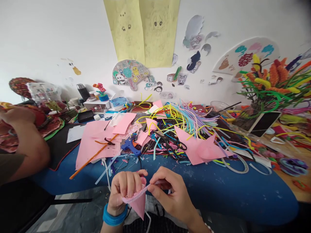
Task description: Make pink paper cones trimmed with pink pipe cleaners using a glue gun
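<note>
A small pink paper cone (pixel 140 207) points downward over my lap, below the table's front edge. My left hand (pixel 125 186), with a blue band on its wrist, wraps round the cone's wide top, some fingers inside the opening. Along the cone's rim lies a pale pink fuzzy pipe cleaner (pixel 138 195). My right hand (pixel 171 192) pinches this pipe cleaner between thumb and index finger, at the right of the rim. Nearest to the hands on the table is a blue glue gun (pixel 131 147).
Pink paper sheets (pixel 91 140), black scissors (pixel 171 145) and a heap of pipe cleaners (pixel 191 118) cover the blue-edged table (pixel 209 181). A phone (pixel 264 123) leans at the right. Another person's arm (pixel 31 142) rests at the left.
</note>
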A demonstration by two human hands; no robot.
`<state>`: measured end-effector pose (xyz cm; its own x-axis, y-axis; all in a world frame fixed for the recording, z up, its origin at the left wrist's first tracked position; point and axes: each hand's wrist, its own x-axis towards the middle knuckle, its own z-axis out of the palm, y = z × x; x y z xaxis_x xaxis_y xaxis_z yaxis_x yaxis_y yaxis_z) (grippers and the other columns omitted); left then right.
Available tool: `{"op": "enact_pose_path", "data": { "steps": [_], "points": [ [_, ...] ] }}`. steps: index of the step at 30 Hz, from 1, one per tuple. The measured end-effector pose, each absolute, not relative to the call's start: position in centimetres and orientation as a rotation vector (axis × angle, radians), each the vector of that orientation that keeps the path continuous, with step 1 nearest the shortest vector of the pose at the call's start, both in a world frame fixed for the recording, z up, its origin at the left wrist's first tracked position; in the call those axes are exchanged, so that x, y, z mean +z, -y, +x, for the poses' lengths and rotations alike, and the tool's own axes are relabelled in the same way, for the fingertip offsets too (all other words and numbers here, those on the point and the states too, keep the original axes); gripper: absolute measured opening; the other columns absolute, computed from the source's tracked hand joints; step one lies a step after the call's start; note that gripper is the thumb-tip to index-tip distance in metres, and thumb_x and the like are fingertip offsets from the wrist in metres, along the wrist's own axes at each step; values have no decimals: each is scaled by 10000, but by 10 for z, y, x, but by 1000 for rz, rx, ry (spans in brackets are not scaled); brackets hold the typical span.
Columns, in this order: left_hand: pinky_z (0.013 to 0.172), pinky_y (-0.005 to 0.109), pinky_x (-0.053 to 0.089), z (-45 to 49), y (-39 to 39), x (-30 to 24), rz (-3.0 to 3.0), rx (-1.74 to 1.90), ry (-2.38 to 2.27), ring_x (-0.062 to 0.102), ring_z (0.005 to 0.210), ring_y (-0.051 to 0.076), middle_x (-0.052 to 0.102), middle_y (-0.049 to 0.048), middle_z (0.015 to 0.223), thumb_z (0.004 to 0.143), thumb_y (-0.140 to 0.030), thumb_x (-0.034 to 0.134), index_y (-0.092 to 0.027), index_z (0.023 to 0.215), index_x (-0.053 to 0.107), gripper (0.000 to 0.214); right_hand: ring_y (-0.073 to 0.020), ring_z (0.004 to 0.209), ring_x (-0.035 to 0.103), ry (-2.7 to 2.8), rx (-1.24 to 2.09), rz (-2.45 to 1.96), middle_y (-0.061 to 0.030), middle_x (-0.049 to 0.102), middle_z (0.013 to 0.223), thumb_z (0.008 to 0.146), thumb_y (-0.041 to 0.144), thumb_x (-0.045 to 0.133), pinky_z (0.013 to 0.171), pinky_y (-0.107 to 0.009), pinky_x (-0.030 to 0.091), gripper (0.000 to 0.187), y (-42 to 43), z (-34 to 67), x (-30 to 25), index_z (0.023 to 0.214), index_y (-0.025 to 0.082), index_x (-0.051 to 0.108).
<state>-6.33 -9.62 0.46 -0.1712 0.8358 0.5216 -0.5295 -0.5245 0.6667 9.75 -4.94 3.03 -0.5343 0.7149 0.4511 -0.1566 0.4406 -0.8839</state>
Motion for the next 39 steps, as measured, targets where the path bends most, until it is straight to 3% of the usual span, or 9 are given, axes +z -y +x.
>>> {"op": "enact_pose_path", "data": {
  "steps": [20, 24, 27, 30, 34, 39],
  "points": [
    [832, 374, 507, -62, 94, 8, 1157, 1823, -361, 338, 377, 100, 155, -114, 327, 702, -393, 781, -208, 496, 265, 586, -80, 545, 492, 1682, 1497, -473, 34, 590, 699, 848, 250, 682, 479, -175, 375, 105, 53, 94, 31, 804, 202, 600],
    [699, 324, 520, -63, 92, 9, 1211, 1810, -317, 281, 335, 93, 172, -116, 291, 701, -373, 784, -213, 476, 260, 592, -90, 607, 538, 1656, 1560, -451, 32, 579, 732, 841, 247, 690, 544, -172, 442, 74, 53, 95, 31, 855, 204, 632],
    [568, 283, 487, -64, 89, 7, 1221, 1817, -287, 243, 308, 90, 176, -117, 273, 705, -372, 768, -214, 477, 265, 574, -86, 593, 495, 1697, 1561, -425, 44, 530, 703, 839, 238, 684, 533, -164, 433, 112, 52, 97, 33, 948, 212, 678],
    [680, 322, 516, -65, 88, 1, 1205, 1831, -281, 257, 318, 94, 178, -120, 283, 688, -391, 774, -217, 486, 282, 559, -82, 561, 435, 1756, 1564, -407, 49, 503, 680, 851, 231, 656, 506, -161, 404, 148, 50, 99, 35, 989, 219, 708],
    [888, 381, 489, -65, 88, -6, 1177, 1843, -286, 395, 438, 130, 240, -97, 335, 662, -377, 789, -221, 491, 315, 528, -84, 551, 402, 1829, 1567, -429, 41, 506, 682, 853, 241, 630, 483, -172, 363, 142, 47, 103, 39, 947, 212, 733],
    [914, 387, 463, -68, 88, -7, 1116, 1853, -362, 524, 699, 167, 450, -41, 548, 659, -380, 805, -203, 512, 348, 512, -76, 517, 363, 1937, 1601, -473, 56, 468, 620, 807, 184, 603, 466, -191, 292, 148, 42, 107, 44, 888, 180, 726]
  ]
}}
